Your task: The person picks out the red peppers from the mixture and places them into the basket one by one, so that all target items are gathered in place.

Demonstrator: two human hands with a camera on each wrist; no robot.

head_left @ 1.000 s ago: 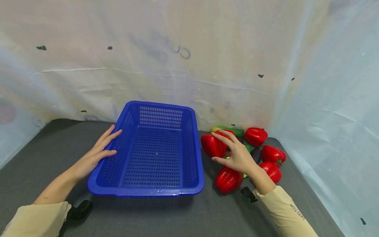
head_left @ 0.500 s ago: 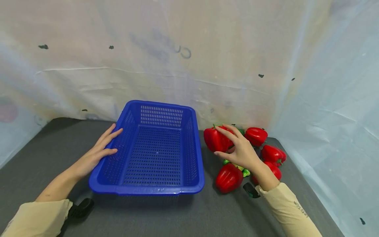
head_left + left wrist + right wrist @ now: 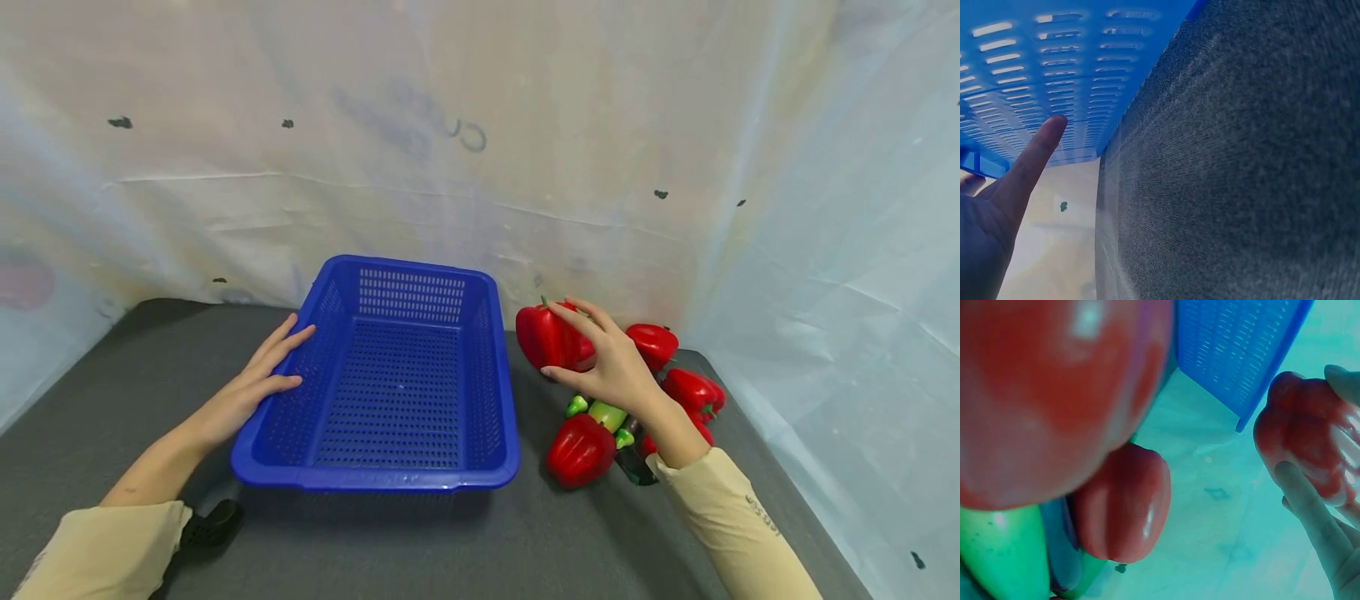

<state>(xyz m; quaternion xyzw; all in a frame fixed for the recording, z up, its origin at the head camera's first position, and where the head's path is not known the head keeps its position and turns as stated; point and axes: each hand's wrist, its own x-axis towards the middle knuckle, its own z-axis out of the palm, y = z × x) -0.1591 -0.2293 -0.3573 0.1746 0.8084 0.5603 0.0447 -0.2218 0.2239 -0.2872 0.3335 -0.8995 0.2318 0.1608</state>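
In the head view my right hand (image 3: 615, 367) holds a red bell pepper (image 3: 538, 333) between thumb and fingers, its green stem upward, to the right of a blue plastic basket (image 3: 375, 482). The right wrist view shows the same red bell pepper (image 3: 1300, 428) apart from the pile, with fingers (image 3: 1307, 500) around it. My left hand (image 3: 240, 400) rests on the basket's left rim, fingers straight. One straight finger (image 3: 1035, 153) lies along the slotted outer wall (image 3: 1060, 69) in the left wrist view. Nothing lies inside the basket.
Beside the right forearm lie several vegetables: a red bell pepper (image 3: 580, 452), a pale green zucchini (image 3: 607, 414), a dark eggplant (image 3: 1063, 544) and more red peppers (image 3: 693, 392). Plastic sheeting (image 3: 420, 167) stands behind the grey tabletop (image 3: 375, 550).
My right hand has raised the red bell pepper up and away from the pile, uncovering the zucchini beneath. The left hand stays at the basket rim.
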